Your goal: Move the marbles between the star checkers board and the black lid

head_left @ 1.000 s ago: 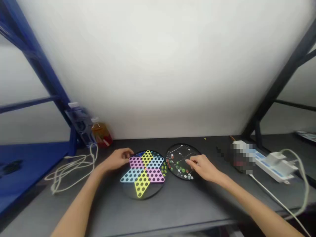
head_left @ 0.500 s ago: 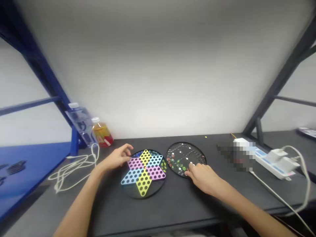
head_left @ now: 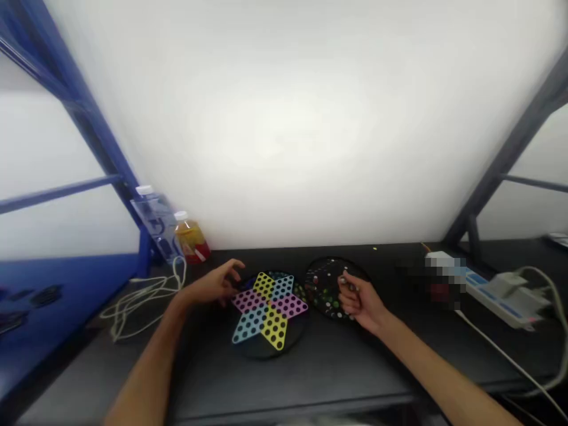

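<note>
My left hand (head_left: 213,284) is open, fingers spread, hovering at the upper left edge of a star-shaped Chinese checkers board (head_left: 275,327). That board has pink, yellow and blue perforated points on a round black base. To its right lies a round black board (head_left: 326,290) dotted with small coloured and white marbles. My right hand (head_left: 359,302) is over that board's right side, fingers curled together around a small pale marble (head_left: 344,281). The hand hides part of the black board.
A bottle of orange liquid (head_left: 191,239) and a clear plastic package (head_left: 155,225) stand at the back left, with a coiled white cable (head_left: 142,302) in front. A white power strip (head_left: 497,299) with plugs sits right, beside a blurred object (head_left: 444,278).
My right hand has moved up and back over the black board, its fingers now curled. The view has shifted, so the boards sit further right and the star board looks turned.
</note>
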{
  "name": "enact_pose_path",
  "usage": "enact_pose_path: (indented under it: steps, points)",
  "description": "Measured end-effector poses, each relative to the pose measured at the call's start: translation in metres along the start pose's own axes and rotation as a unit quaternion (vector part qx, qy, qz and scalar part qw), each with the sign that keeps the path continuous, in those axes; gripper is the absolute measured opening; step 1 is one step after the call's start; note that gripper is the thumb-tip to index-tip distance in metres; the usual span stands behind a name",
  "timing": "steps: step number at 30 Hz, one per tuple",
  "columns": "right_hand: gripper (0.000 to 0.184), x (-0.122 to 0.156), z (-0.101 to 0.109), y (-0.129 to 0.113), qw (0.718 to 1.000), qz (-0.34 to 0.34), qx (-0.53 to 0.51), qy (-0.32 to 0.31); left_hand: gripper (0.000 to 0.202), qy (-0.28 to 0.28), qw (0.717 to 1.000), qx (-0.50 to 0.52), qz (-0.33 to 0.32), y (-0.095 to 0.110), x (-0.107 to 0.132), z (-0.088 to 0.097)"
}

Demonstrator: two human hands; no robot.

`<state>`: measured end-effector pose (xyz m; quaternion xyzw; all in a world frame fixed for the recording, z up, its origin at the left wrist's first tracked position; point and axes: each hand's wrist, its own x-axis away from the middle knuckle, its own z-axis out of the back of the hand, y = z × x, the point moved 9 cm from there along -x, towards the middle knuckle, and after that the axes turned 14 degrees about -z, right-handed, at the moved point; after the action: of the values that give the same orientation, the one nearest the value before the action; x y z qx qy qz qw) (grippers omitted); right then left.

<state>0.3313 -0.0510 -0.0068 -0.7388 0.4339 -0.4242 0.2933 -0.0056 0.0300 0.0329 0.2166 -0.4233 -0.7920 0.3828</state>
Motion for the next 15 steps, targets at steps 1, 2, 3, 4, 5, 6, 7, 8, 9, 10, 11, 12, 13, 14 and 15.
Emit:
enact_pose_path:
  steps: [1,2,3,4,5,6,7,8,9,10,11,12,13,14,15]
  points:
    - [0.031,-0.006,-0.003,-0.001,0.999,0.001,-0.04,-0.002,0.071,-0.022,1.0,0.016,0.008,0.003,0.003,-0.002]
    - [0.031,-0.011,-0.006,-0.003,0.998,0.004,-0.068,0.002,0.075,-0.046,0.998,0.03,0.016,0.005,0.007,-0.005]
    - [0.031,-0.016,-0.01,-0.005,0.997,0.008,-0.081,0.006,0.078,-0.065,0.997,0.041,0.021,0.007,0.009,-0.008]
    - [0.032,-0.021,-0.016,-0.007,0.996,0.015,-0.084,0.009,0.079,-0.073,0.996,0.047,0.025,0.009,0.011,-0.008]
    - [0.033,-0.025,-0.023,-0.009,0.997,0.02,-0.08,0.008,0.078,-0.072,0.996,0.046,0.028,0.009,0.011,-0.007]
    - [0.035,-0.029,-0.032,-0.01,0.997,0.024,-0.075,0.005,0.075,-0.06,0.997,0.039,0.028,0.008,0.01,-0.005]
    - [0.036,-0.032,-0.041,-0.01,0.997,0.026,-0.072,0.002,0.07,-0.043,0.998,0.029,0.028,0.005,0.008,-0.001]
    - [0.038,-0.034,-0.05,-0.008,0.997,0.026,-0.071,0.001,0.065,-0.023,0.999,0.015,0.026,0.002,0.005,0.002]
    - [0.039,-0.036,-0.059,-0.005,0.997,0.027,-0.069,0.003,0.062,-0.006,1.0,0.001,0.025,-0.001,0.003,0.005]
    - [0.042,-0.036,-0.067,-0.002,0.997,0.031,-0.065,0.008,0.06,0.012,1.0,-0.013,0.023,-0.004,0.001,0.008]
    - [0.044,-0.037,-0.074,0.001,0.998,0.036,-0.054,0.016,0.059,0.024,0.999,-0.026,0.023,-0.007,-0.001,0.01]
    - [0.045,-0.037,-0.08,0.004,0.998,0.044,-0.037,0.026,0.058,0.032,0.999,-0.037,0.021,-0.01,-0.003,0.011]
    - [0.047,-0.036,-0.085,0.008,0.998,0.054,-0.019,0.036,0.058,0.039,0.998,-0.046,0.019,-0.011,-0.004,0.012]
    - [0.047,-0.036,-0.09,0.01,0.997,0.067,0.003,0.042,0.058,0.042,0.998,-0.053,0.017,-0.012,-0.005,0.012]
    - [0.047,-0.035,-0.095,0.011,0.995,0.085,0.035,0.044,0.058,0.042,0.997,-0.058,0.016,-0.012,-0.005,0.012]
